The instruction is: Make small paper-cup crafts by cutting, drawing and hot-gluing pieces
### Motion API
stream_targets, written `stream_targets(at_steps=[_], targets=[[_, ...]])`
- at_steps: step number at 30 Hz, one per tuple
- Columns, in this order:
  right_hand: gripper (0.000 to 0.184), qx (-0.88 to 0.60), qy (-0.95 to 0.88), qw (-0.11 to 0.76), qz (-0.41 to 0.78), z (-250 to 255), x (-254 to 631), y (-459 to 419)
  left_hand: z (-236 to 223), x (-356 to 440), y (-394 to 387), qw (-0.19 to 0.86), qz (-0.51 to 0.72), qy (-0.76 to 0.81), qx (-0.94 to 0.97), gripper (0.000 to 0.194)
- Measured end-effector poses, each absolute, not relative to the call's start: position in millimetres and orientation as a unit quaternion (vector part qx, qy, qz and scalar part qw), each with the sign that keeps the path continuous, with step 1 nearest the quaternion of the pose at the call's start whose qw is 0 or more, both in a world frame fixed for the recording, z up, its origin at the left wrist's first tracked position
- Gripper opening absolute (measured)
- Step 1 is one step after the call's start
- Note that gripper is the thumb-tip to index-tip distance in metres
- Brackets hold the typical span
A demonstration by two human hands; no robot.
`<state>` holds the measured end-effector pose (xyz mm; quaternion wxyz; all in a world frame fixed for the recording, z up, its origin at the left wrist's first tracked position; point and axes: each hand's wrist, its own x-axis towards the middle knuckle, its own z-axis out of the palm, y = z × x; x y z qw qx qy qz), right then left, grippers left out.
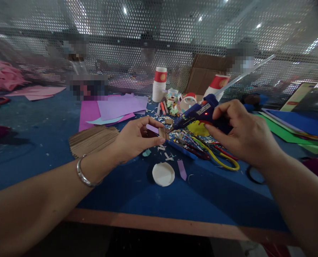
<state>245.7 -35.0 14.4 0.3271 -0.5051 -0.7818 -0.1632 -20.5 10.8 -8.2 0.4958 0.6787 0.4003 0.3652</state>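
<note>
My left hand [137, 137] pinches a small piece of brown cardboard [162, 133] between thumb and fingertips. A purple paper strip [152, 129] shows by its fingers; how it is held is partly hidden. In my right hand [241, 132] is a dark blue hot glue gun [198, 112] with a red light on its side and a long clear glue stick [246, 75] out of its back. The gun's nozzle comes down at the cardboard piece; I cannot tell whether they touch. Below the hands lies a round white paper disc [163, 174], beside a purple paper scrap [182, 170].
Yellow-handled scissors [225, 162] and other tools lie under my right hand among paper scraps. Stacked paper cups [159, 85] stand behind. Corrugated cardboard [93, 140] and purple paper sheets [121, 107] lie left, coloured sheets [295, 123] right. A perforated metal screen [175, 28] closes off the back.
</note>
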Motion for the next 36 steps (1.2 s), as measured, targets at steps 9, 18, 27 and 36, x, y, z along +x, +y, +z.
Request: stream_targets(at_steps=[9, 18, 27, 36], targets=[[0.019, -0.53, -0.767, 0.322, -0.167, 14.1, 244.3, -34.9, -7.9, -18.5, 10.4, 0.536, 0.386, 0.394, 0.639, 0.038], [0.029, -0.584, -0.701, 0.358, -0.199, 15.8, 259.2, -27.8, -8.4, -17.2, 14.5, 0.601, 0.446, 0.363, 0.554, 0.035], [0.03, -0.725, -0.583, 0.306, -0.202, 26.1, 300.5, -10.8, -6.9, -17.3, 12.6, 0.579, 0.437, 0.375, 0.578, 0.035], [0.025, -0.718, -0.63, 0.229, -0.185, 11.9, 297.3, 2.9, -7.4, -16.7, 9.4, 0.541, 0.403, 0.382, 0.631, 0.037]])
